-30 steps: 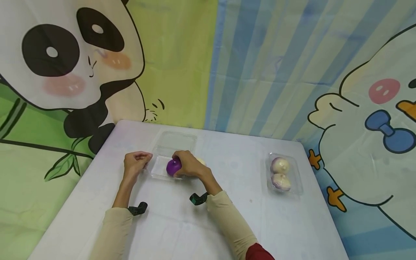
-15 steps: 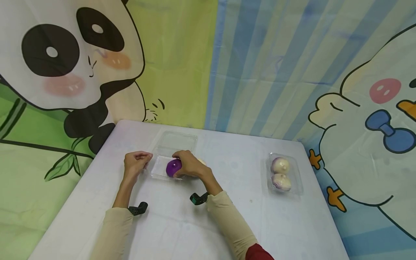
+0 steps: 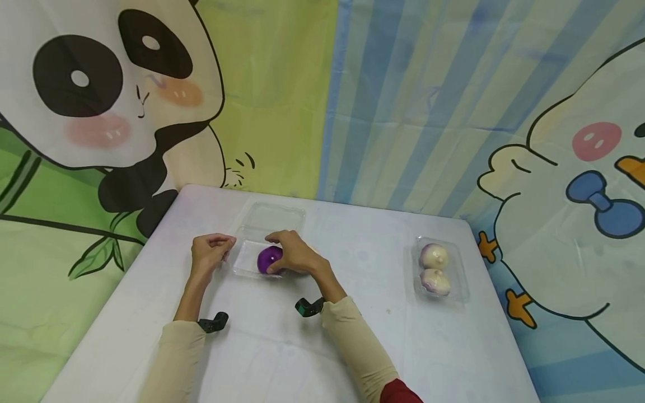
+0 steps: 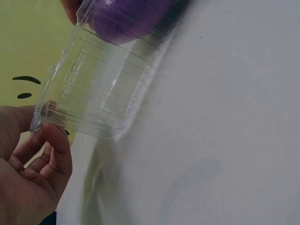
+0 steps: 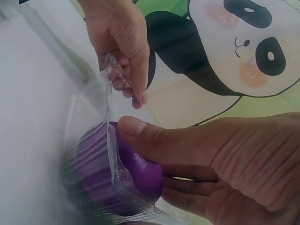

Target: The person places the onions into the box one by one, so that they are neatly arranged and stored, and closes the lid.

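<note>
Likely smooth, slippery and fairly light, the purple ball [image 3: 269,260] sits inside the clear tray [image 3: 246,259], three o'clock from your left hand [image 3: 209,254], whose fingertips pinch the probably flimsy, crackable rim [image 4: 40,112], while your right hand [image 3: 296,254] curls round it, best gripped at its widest.

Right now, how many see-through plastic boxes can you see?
2. One open box is toward the left, with the left hand at its edge and a purple ball inside; the other box is over on the right, holding two pale round things.
</note>
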`<state>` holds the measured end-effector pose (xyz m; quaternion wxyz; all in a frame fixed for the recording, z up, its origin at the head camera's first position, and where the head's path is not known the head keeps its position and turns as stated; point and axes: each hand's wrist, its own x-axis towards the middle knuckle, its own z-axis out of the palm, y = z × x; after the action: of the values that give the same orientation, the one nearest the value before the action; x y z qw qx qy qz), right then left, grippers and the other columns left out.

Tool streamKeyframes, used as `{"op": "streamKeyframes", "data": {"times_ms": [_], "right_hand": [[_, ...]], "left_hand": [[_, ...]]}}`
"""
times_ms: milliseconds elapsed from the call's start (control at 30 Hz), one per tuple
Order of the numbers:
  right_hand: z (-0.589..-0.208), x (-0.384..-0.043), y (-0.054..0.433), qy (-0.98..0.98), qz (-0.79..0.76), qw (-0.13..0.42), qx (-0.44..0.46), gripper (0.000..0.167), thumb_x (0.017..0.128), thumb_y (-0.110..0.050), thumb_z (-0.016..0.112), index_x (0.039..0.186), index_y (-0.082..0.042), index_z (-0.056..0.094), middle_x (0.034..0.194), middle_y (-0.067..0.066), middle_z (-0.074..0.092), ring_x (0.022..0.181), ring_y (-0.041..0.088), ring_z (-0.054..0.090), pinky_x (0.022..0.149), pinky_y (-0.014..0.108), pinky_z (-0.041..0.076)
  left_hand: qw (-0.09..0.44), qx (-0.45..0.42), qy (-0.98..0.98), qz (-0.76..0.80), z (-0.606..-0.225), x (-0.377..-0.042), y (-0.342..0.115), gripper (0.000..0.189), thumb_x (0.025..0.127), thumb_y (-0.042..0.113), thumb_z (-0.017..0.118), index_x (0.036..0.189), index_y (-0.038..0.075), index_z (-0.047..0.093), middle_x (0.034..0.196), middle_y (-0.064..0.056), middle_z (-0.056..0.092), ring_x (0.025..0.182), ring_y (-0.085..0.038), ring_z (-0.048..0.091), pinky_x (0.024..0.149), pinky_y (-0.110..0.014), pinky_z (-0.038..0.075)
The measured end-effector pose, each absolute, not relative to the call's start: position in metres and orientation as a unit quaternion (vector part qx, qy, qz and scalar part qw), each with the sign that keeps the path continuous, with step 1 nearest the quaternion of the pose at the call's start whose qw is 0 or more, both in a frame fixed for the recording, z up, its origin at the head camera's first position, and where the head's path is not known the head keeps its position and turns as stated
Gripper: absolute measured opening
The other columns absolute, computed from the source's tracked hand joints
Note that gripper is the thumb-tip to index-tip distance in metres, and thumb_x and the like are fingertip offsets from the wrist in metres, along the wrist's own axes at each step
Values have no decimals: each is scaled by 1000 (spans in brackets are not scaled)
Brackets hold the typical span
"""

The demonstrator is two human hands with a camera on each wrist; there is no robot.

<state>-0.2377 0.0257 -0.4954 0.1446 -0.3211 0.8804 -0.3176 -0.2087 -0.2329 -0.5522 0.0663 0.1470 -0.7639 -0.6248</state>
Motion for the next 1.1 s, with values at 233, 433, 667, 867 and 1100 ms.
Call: {"op": "streamKeyframes", "data": {"times_ms": [233, 433, 667, 867, 1100], "right_hand": [[-492, -237, 28, 874, -333, 147, -322, 83, 80, -18, 100, 152, 0, 61, 153, 15, 67, 144, 32, 59, 128, 44, 45], [-491, -237, 30, 866, -344, 129, -340, 83, 79, -17, 101, 150, 1, 62, 152, 13, 68, 140, 35, 65, 119, 41, 55], [-482, -237, 31, 858, -359, 113, -348, 82, 78, -18, 101, 149, -1, 63, 153, 13, 68, 140, 38, 66, 120, 42, 56], [-476, -234, 35, 859, -364, 114, -342, 82, 79, -18, 101, 150, -1, 63, 154, 13, 67, 142, 38, 64, 121, 44, 55], [-472, -234, 45, 861, -370, 94, -335, 81, 79, -18, 101, 149, -3, 64, 154, 11, 67, 141, 38, 65, 121, 46, 55]], "left_hand": [[61, 153, -764, -624, -553, -207, -235, 32, 98, 14, 83, 115, -13, 76, 72, 3, 74, 57, -4, 59, 49, -19, 48], [59, 156, -764, -623, -555, -206, -235, 31, 97, 13, 83, 115, -12, 76, 73, 3, 75, 57, -5, 59, 49, -20, 49], [69, 154, -766, -620, -554, -207, -234, 29, 98, 13, 83, 112, -11, 77, 72, 1, 74, 57, -5, 58, 49, -19, 48], [69, 155, -770, -615, -554, -207, -233, 28, 98, 13, 82, 111, -11, 77, 73, 0, 75, 57, -5, 58, 50, -20, 49], [73, 154, -763, -623, -555, -209, -232, 29, 97, 12, 83, 112, -12, 77, 73, 1, 74, 57, -4, 58, 49, -18, 49]]}}
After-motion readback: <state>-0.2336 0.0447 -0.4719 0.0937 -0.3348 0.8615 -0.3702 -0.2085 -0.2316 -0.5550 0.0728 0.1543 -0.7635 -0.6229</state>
